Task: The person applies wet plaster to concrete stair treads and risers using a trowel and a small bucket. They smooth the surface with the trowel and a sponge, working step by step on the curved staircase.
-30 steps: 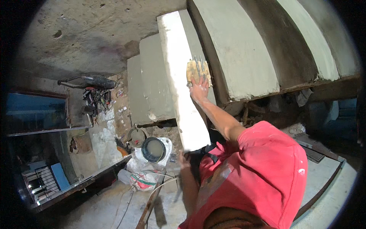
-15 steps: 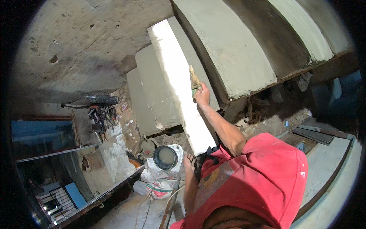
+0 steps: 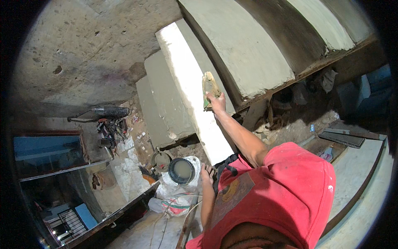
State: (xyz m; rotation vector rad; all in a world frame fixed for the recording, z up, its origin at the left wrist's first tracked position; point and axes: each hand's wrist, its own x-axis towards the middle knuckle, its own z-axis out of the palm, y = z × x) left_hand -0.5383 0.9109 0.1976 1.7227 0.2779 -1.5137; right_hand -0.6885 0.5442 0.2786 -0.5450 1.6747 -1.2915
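A: Head view, the only one. What is noted for the right hand?

B: The right hand [image 3: 218,103] is closed around the lower end of a tan float [image 3: 211,85], greenish near the fingers. The float is seen tilted over the right edge of the brightly lit strip [image 3: 194,97], beside the grey band [image 3: 202,62]. Whether its face is pressed down cannot be told.

A: And the left hand [image 3: 207,172]?

B: Fingers loosely spread, nothing seen held. It is placed just beside the black bucket [image 3: 171,171], in which cloudy liquid [image 3: 182,170] is contained.

A: How is the stroke best made?

B: In this judgement, the float should be laid nearly flat, pressure spread evenly and passes overlapped. Its corner could gouge the edge if tipped. Since fine texture is hidden by glare, the finish should be checked from a lower angle.
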